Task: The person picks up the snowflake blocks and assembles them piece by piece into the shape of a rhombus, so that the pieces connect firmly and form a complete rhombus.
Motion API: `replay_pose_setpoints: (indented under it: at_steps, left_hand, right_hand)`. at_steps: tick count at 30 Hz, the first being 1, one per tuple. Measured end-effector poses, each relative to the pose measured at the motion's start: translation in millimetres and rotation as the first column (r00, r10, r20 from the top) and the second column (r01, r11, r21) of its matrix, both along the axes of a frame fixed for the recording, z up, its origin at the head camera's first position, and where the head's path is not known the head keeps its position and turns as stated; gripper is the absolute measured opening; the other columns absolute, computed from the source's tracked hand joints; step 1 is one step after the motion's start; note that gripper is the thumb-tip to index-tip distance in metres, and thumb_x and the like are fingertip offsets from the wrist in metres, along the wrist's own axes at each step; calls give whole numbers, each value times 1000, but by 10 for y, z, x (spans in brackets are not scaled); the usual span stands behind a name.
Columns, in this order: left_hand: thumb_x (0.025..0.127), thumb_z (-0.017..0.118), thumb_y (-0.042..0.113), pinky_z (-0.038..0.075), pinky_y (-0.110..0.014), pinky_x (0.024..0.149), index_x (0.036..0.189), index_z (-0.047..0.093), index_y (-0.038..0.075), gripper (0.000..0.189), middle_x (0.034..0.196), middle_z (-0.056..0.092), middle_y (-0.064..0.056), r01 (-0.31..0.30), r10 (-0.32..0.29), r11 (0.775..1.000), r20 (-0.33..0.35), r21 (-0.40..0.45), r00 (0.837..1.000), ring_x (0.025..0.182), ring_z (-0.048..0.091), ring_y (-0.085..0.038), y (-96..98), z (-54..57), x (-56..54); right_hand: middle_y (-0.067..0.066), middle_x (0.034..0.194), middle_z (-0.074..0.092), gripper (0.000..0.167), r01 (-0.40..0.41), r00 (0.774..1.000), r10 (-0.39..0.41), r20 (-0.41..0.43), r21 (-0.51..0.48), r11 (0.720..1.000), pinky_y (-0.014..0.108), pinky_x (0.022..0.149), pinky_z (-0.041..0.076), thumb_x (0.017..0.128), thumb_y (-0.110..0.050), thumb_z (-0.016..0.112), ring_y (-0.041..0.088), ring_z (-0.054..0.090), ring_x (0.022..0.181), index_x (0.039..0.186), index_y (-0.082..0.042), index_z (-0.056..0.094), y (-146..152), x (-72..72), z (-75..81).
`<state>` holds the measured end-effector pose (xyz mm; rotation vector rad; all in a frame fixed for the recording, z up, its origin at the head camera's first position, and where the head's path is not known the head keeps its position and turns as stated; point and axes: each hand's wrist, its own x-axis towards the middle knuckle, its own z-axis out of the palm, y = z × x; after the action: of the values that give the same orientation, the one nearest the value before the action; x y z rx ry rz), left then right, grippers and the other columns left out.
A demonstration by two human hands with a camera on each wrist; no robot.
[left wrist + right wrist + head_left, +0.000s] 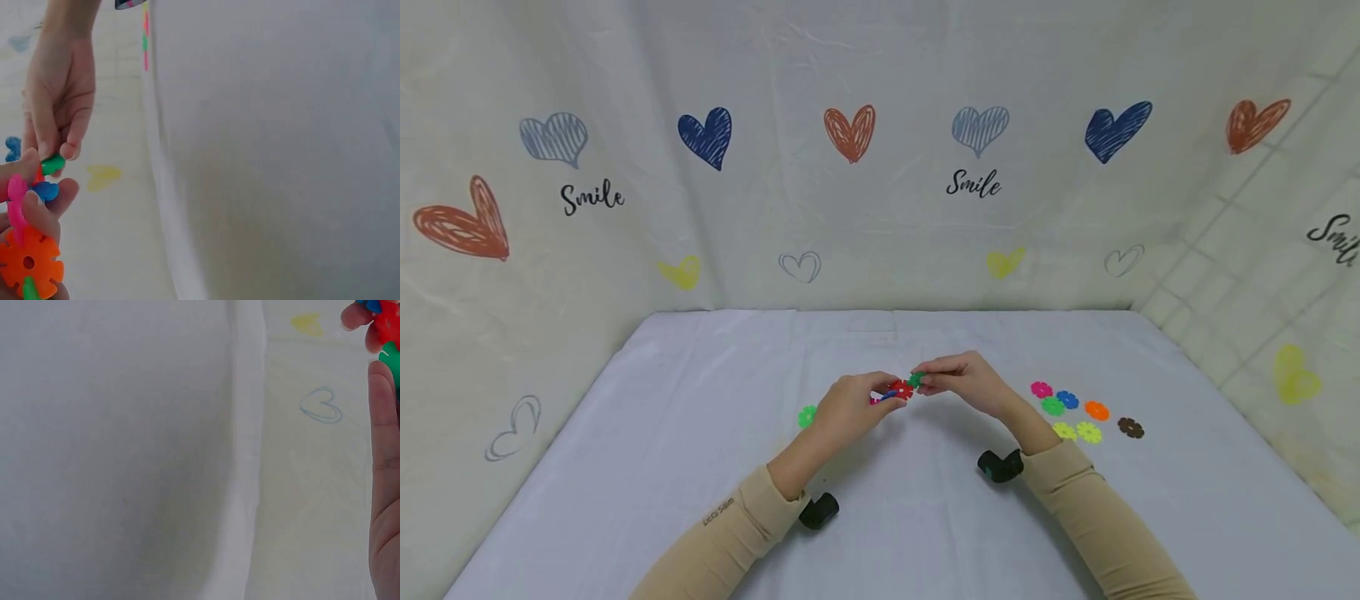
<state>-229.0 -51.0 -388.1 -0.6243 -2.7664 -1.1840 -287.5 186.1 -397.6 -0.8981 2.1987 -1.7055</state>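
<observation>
My left hand (848, 410) grips a chain of slotted flower-shaped plastic discs above the table. In the left wrist view an orange disc (45, 255), a pink disc (16, 203) and a blue disc (47, 190) show among its fingers. At the chain's right end is a red disc (902, 390). My right hand (966, 382) pinches a green disc (916, 380), which meets the red one; how deep the slots sit cannot be told. Another green disc (807, 416) shows left of the left hand; whether it joins the chain is unclear in the head view.
Right of the right hand, loose discs lie on the white-covered table (925, 533): pink (1041, 389), blue (1067, 400), green (1052, 407), orange (1097, 410), two yellow (1088, 432) and brown (1131, 427). A cloth with printed hearts (850, 133) hangs behind.
</observation>
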Motion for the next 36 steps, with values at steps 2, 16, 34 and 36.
replay_pose_setpoints:
  at_steps: [2,16,34,36]
  left_hand:
    - [94,78,25,50,-24,57,119,74,8,30,101,76,-1,13,-14,1000,-17,-17,1000,71,61,-10,4,18,11]
    - [95,76,28,49,-27,56,120,72,13,30,94,75,1,23,-24,1000,43,17,999,67,67,-16,-5,41,21]
    - [93,62,63,51,-37,74,114,71,20,49,79,73,1,130,-92,988,365,-82,926,71,70,-19,-196,35,-236]
    - [94,60,65,50,-38,78,113,72,20,51,78,73,2,146,-105,986,380,-83,919,78,68,-16,-243,54,-263]
  right_hand:
    - [26,110,71,23,-10,1000,10,-16,-8,1000,35,85,58,99,6,61,45,71,95,119,17,66,7,-6,-10]
    - [27,109,71,23,-11,997,8,-80,-39,999,33,83,59,98,9,61,18,74,89,118,18,66,-37,10,-27]
    - [23,113,70,26,48,998,-47,-31,12,999,38,90,57,100,2,62,20,72,96,121,17,64,115,-4,32]
    - [22,114,71,26,55,998,-55,-33,20,998,39,90,57,100,3,61,21,73,97,122,17,63,140,-9,28]
